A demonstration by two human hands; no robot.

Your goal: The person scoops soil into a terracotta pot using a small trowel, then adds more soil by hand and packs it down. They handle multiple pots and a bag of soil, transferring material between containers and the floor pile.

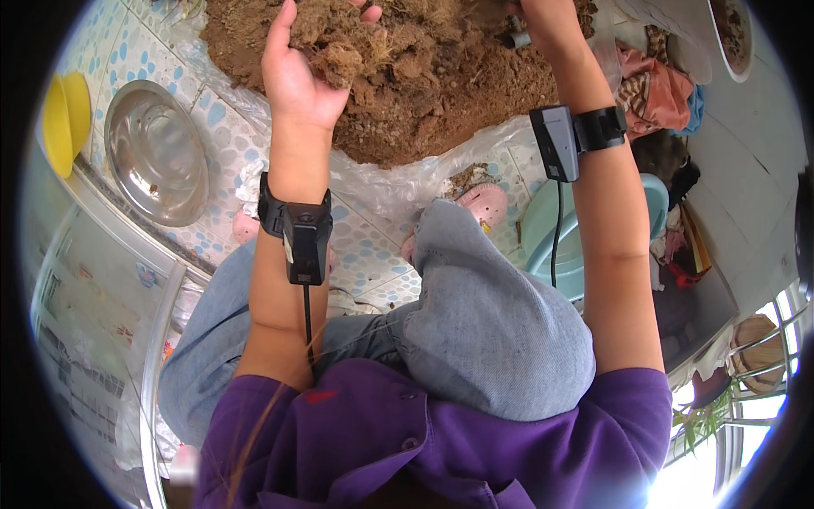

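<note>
My left hand (305, 76) is palm up at the top of the view, its fingers curled around a clump of fibrous, root-filled soil (340, 60). Behind and below it spreads a heap of brown soil (407, 127) on a clear plastic sheet (407, 178). At the top right, my right hand (550, 22) is over the heap's right side, partly cut off by the picture's edge; what its fingers hold is hidden. Just left of that hand, a short grey metallic piece (518, 39) lies against the soil.
A steel basin (156, 153) and yellow bowls (67, 124) are at the left, near a glass-panelled frame (159, 299). Light-blue plastic basins (547, 254) stand under my right forearm. Crumpled cloths (661, 95) and a white container with soil (741, 73) are at the right.
</note>
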